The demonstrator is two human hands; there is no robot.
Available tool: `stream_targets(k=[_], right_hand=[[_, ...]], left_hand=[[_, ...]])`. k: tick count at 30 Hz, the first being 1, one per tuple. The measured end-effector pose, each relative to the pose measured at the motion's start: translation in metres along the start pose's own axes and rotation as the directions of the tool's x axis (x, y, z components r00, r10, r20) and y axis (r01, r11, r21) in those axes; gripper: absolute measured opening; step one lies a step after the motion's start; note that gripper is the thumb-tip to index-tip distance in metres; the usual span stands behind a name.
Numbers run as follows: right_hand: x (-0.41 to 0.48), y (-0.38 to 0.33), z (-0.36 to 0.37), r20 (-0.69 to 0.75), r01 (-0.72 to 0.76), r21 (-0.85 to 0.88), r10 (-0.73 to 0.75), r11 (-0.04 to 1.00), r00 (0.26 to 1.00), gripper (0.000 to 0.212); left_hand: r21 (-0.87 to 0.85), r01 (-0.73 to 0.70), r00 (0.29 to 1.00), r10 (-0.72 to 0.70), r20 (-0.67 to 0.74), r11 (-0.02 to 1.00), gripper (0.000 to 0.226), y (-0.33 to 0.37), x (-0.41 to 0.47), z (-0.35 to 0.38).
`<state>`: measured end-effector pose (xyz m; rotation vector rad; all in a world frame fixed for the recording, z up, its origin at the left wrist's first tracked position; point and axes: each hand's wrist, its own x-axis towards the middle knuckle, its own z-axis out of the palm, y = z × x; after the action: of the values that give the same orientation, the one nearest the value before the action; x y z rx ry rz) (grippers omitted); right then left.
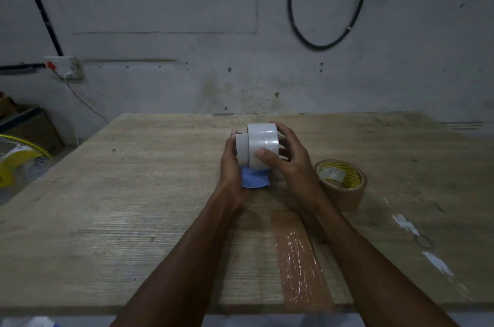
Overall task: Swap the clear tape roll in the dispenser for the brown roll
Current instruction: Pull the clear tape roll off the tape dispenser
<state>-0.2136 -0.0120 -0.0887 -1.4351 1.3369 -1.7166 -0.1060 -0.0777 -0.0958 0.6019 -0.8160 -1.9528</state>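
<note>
The clear tape roll (263,144) stands on edge above the middle of the pale wooden surface (133,206). Its axis runs left to right and its curved face is turned toward the camera. A smaller grey cylinder (242,148) juts out on its left side. Below it sits the blue plastic dispenser (255,179).

The left hand (231,166) wraps closely round the dispenser's left side. The right hand (290,163) grips the clear roll, thumb on the front face and fingers curled over the right end.

The brown tape roll (344,190) lies flat on the surface just right of the right wrist, hole upward. A strip of brown tape (302,254) runs along the surface to the near edge, between the forearms. Bare wood spreads wide to the left and behind the hands.
</note>
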Motion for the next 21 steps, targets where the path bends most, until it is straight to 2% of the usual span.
stream_targets(k=[5, 11, 15, 19, 21], right_hand=[[-0.0010, -0.0004, -0.0033, -0.035, -0.009, 0.037, 0.010, 0.999, 0.999, 0.065], [0.0011, 0.0023, -0.0066, -0.086, 0.003, 0.061, 0.002, 0.998, 0.996, 0.067], [0.0000, 0.0029, -0.0076, -0.197, 0.047, 0.092, -0.029, 0.995, 0.980, 0.067], [0.0028, 0.0007, -0.0067, -0.218, 0.080, 0.340, -0.004, 0.937, 0.976, 0.060], [0.0059, -0.0036, -0.0053, -0.142, 0.012, 0.521, 0.072, 0.853, 0.987, 0.050]], left_hand=[[-0.080, 0.025, 1.000, -0.026, -0.015, 0.996, 0.053, 0.0023, 0.0023, -0.0015], [-0.053, -0.034, 0.999, 0.033, -0.028, 0.998, 0.046, 0.0031, 0.0005, -0.0029], [-0.124, -0.057, 0.997, 0.050, -0.061, 0.991, 0.049, 0.0037, 0.0034, -0.0061], [-0.242, -0.019, 0.999, 0.006, -0.054, 0.970, 0.045, 0.0057, 0.0050, -0.0019], [-0.181, -0.023, 0.998, 0.013, -0.057, 0.983, 0.041, 0.0058, 0.0051, -0.0012]])
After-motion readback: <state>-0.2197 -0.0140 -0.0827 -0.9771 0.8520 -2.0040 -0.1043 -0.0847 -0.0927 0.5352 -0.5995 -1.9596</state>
